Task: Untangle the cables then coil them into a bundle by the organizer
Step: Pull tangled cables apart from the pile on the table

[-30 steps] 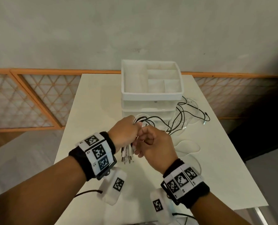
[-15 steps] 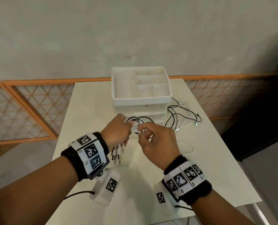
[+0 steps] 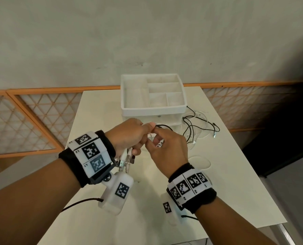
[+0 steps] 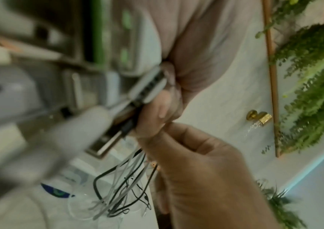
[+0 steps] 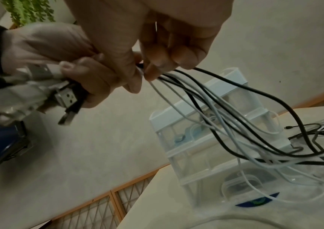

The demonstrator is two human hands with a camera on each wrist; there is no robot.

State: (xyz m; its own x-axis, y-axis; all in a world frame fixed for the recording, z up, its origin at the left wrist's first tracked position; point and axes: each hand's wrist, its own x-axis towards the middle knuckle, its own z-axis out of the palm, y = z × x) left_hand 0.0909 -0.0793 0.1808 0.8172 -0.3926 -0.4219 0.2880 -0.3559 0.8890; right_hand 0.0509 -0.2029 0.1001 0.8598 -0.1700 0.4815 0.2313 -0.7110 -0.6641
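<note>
The left hand (image 3: pixel 129 137) grips the cables (image 5: pixel 225 111) by their plugs while the right hand (image 3: pixel 168 149), touching it, pinches the strands that trail beyond to the organizer (image 3: pixel 153 103).

A: Right wrist view, what's up top?
B: right hand (image 5: pixel 157 35) at top centre, fingers curled, pinching black and white cables (image 5: pixel 241 124) where they fan out toward lower right
A: Left side?
B: left hand (image 5: pixel 75 62) at upper left, fist round a bunch of USB plugs (image 5: pixel 65 96), plugs sticking out lower left
A: And the cables end where?
B: draped past the white drawer organizer (image 5: pixel 206 131) at centre right, onto the pale table (image 5: pixel 167 206), loose tangle at right edge
</note>
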